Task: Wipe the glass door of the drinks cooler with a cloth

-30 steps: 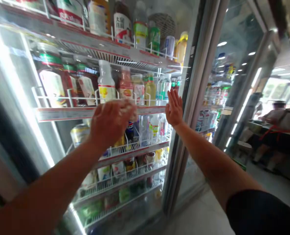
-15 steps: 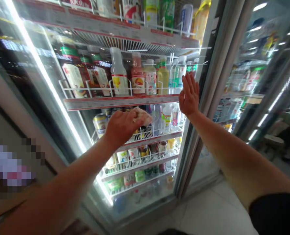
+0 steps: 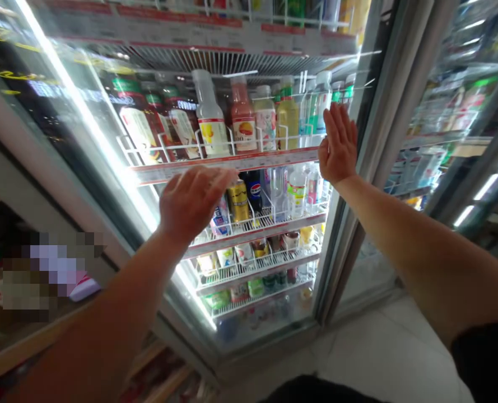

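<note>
I stand at a lit drinks fridge with a glass door [image 3: 106, 129]. My left hand [image 3: 192, 201] lies against the glass at the middle shelf, in front of several cans [image 3: 238, 200]. Its fingers are smeared by motion. The pale cloth it pressed on the glass a moment ago is hidden under the palm. My right hand [image 3: 339, 143] rests flat on the glass with its fingers up and apart, close to the door's right frame [image 3: 360, 184]. A row of bottles [image 3: 242, 115] stands on the shelf behind both hands.
A second glass-door fridge [image 3: 442, 112] stands to the right. Wire shelves [image 3: 257, 260] of small drinks fill the lower part of the fridge. A wooden rack with goods [image 3: 17, 347] is at the lower left. Pale floor tiles [image 3: 378, 352] lie below.
My left hand has swept down and left across the glass, from the bottle shelf to the can shelf. The right hand has stayed flat near the door's edge. My view has tilted downward.
</note>
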`<control>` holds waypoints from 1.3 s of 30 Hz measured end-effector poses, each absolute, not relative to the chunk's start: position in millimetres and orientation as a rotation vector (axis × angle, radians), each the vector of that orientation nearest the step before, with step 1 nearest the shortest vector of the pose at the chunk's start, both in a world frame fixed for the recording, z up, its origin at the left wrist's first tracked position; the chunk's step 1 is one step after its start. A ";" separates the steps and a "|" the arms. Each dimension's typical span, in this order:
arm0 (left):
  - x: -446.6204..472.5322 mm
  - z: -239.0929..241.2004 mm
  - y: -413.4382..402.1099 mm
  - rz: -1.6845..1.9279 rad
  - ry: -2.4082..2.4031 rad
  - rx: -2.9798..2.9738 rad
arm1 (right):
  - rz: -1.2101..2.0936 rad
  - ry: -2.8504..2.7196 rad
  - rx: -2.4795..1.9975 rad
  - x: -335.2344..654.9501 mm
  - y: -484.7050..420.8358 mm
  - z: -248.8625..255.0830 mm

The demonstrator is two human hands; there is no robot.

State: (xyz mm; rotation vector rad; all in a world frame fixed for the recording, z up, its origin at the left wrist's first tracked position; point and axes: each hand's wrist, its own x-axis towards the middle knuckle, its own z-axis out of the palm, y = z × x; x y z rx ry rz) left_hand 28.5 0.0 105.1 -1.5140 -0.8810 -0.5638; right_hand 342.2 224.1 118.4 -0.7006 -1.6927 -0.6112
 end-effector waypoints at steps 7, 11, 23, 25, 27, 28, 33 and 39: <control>35.2 116.3 -2.6 -0.720 -1.200 -1.462 | -0.550 -1.715 -0.698 344.4 224.0 118.7; 37.5 98.8 0.8 -0.645 -1.209 -1.677 | -0.529 -1.721 -0.702 344.7 217.8 118.2; 30.6 109.4 12.7 -0.574 -1.064 -1.787 | -0.654 -1.717 -0.653 348.2 205.6 116.6; 27.8 117.9 11.4 -0.505 -1.056 -1.805 | -0.653 -1.718 -0.650 348.0 205.5 116.7; 20.1 137.1 11.5 -0.532 -1.080 -1.706 | -0.660 -1.719 -0.642 348.1 208.2 116.9; 16.1 145.8 12.6 -0.563 -1.089 -1.637 | -0.664 -1.716 -0.636 348.3 210.3 117.1; 18.5 127.9 18.7 -0.658 -1.053 -1.469 | -0.710 -1.722 -0.658 349.8 219.6 118.3; 23.7 107.6 10.1 -0.462 -1.114 -1.738 | -0.670 -1.734 -0.704 349.7 214.0 118.8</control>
